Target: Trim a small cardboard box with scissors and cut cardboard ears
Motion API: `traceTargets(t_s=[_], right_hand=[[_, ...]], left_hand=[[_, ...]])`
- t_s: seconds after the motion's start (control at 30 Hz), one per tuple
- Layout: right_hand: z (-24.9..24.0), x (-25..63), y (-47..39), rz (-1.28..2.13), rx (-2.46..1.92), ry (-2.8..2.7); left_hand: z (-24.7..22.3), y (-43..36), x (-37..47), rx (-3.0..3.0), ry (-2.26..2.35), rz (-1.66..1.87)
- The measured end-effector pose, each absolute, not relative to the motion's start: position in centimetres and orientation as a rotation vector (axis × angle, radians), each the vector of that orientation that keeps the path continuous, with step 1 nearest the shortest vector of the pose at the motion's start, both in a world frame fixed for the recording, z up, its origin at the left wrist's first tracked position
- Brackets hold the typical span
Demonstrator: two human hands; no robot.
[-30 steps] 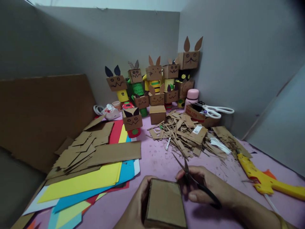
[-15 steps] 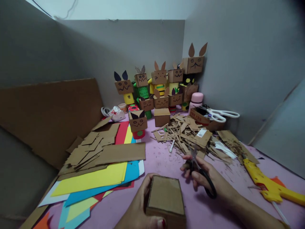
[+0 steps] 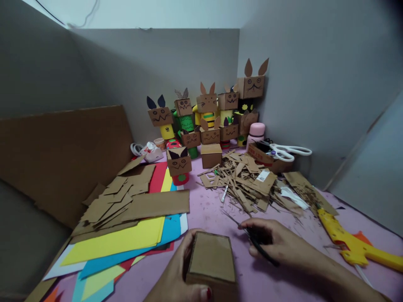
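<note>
At the far left of the frame I see a large cardboard sheet [image 3: 63,155] standing on edge. To the right of its lower part, cut cardboard pieces [image 3: 107,205] lie overlapping, partly on coloured sheets [image 3: 119,240] of yellow, blue, red and white that fan toward the lower left. A white tissue pack [image 3: 152,152] and a paper cup [image 3: 159,144] sit behind them, left of centre.

At the bottom, just left of centre, my left hand [image 3: 184,268] is curled round a closed cardboard box [image 3: 213,256], fingers along its left side and thumb across its near side. The box is at bottom centre, its top face up and dark along the edges. In the upper centre, animal figures [image 3: 207,103] with box heads stand grouped, with a plain box [image 3: 211,156] just in front and a heap of cardboard scraps [image 3: 244,178] to its right.

Right of bottom centre, my right hand [image 3: 270,239] is partly closed on black-handled scissors [image 3: 260,247], the blades pointing up and left, apart from the box. I can't tell how far the blades are parted. Further right are a pink flask [image 3: 256,133], white-handled scissors [image 3: 285,152] on an open carton [image 3: 262,156], and, at the lower right, a yellow glue gun [image 3: 344,243] on the pink-purple tabletop [image 3: 210,216].
</note>
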State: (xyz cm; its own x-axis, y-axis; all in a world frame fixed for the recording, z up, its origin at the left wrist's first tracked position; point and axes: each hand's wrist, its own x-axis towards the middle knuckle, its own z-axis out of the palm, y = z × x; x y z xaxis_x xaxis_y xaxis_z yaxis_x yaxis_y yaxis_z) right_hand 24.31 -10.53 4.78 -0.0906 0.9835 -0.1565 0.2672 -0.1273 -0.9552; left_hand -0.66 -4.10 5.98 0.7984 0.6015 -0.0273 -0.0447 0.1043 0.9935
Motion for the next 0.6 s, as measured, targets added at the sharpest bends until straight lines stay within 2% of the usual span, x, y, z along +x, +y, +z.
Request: traceTargets(t_s=[0.33,0.6], right_hand=[[5.5,24.9,-11.0,1.349,-1.375,-1.619],[6.0,26.3,-11.4,1.251,-1.407,-1.801]], left_hand=[[5.3,-3.9,-1.1,1.448,0.496,0.473],[5.7,-4.0,-1.0,1.474,0.462,0.426]])
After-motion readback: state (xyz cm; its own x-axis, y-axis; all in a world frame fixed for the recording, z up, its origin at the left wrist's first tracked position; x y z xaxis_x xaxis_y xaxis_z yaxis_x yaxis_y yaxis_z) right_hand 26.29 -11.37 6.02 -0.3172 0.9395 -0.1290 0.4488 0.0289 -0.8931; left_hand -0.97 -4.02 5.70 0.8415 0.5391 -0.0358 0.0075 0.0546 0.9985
